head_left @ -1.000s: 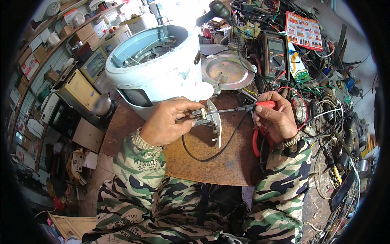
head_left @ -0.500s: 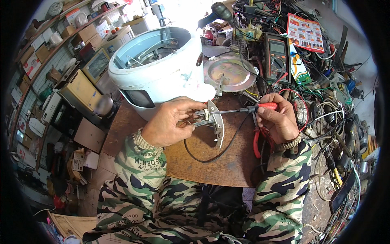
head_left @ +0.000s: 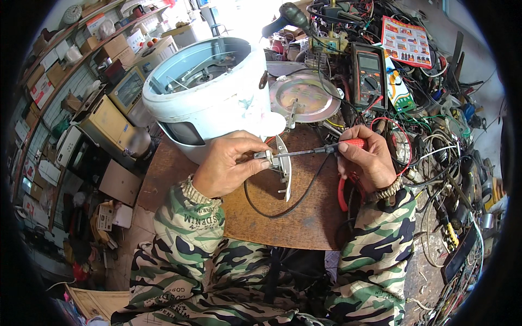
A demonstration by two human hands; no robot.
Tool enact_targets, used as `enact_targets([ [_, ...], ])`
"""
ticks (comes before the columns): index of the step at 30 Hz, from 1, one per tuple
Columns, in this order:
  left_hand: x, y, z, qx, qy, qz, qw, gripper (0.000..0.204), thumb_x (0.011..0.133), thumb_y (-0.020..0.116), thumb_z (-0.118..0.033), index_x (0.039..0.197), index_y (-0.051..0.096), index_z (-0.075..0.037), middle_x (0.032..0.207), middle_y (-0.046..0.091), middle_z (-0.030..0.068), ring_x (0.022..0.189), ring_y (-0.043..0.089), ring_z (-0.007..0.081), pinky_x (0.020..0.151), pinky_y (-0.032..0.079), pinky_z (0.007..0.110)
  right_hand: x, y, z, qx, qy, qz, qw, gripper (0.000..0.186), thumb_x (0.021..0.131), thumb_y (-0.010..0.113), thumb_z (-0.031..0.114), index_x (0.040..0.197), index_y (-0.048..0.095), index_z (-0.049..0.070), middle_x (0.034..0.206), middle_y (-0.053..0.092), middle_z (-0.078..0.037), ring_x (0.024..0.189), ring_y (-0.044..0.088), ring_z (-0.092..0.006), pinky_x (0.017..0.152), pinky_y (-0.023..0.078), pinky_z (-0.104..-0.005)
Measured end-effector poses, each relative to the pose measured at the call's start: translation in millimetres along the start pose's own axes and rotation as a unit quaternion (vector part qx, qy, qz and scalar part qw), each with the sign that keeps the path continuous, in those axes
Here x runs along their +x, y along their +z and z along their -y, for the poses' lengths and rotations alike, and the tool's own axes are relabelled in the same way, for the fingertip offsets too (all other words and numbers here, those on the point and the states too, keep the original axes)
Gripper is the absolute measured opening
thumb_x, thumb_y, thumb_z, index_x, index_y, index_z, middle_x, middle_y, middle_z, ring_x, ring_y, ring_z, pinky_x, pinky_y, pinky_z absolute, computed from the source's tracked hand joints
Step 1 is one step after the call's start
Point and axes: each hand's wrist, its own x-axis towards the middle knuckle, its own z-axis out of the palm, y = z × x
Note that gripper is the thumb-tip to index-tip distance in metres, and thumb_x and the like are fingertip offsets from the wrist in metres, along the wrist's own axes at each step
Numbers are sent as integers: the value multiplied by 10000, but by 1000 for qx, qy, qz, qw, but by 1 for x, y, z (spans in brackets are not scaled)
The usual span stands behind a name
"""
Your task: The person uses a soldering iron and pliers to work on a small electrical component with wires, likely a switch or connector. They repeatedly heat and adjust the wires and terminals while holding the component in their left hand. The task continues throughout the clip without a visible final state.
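My left hand [head_left: 228,163] grips a small metal part [head_left: 263,159] attached to a curved, pale bracket panel [head_left: 285,171]. My right hand [head_left: 370,160] holds a screwdriver by its red handle [head_left: 352,144], its shaft [head_left: 302,152] reaching leftward to the metal part; the exact tip contact is too small to tell. Red-handled pliers [head_left: 341,195] lie below my right hand, partly hidden. A black cable [head_left: 283,213] loops across the wooden table [head_left: 250,233] beneath my hands.
A large white cylindrical appliance [head_left: 204,106] stands at the back left. A round metal plate [head_left: 312,100], a multimeter [head_left: 368,73] and a black power tool [head_left: 291,19] are behind. Tangled wires and parts [head_left: 451,179] crowd the right; shelves and boxes [head_left: 111,46] line the left.
My left fingers have shifted on the metal part, and the bracket panel has turned slightly, its lower end moving left and down. My right hand and screwdriver have moved slightly left.
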Motion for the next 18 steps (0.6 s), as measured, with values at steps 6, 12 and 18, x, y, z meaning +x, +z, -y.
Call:
enact_targets([
  [6, -5, -2, -8, 16, -11, -19, 1000, 229, 895, 744, -8, 1109, 700, 60, 1005, 697, 111, 904, 680, 149, 832, 574, 281, 5, -4, -1, -16, 30, 8, 999, 184, 952, 725, 165, 933, 637, 4, 674, 589, -34, 442, 476, -86, 389, 345, -242],
  [12, -6, -4, -7, 54, 12, -9, 998, 212, 897, 749, -33, 1085, 708, 56, 990, 712, 113, 896, 680, 145, 799, 568, 275, 5, 0, -8, 5, -37, 17, 999, 161, 949, 725, 154, 940, 648, 14, 679, 592, -25, 448, 470, -77, 392, 333, -234],
  [18, -4, -1, -1, 25, 8, -13, 1000, 236, 912, 734, -25, 1127, 687, 59, 994, 709, 117, 932, 689, 149, 823, 585, 279, 4, 0, -6, -1, -19, -4, 1000, 151, 944, 726, 147, 930, 645, 20, 667, 585, -20, 425, 448, -77, 377, 318, -238],
])
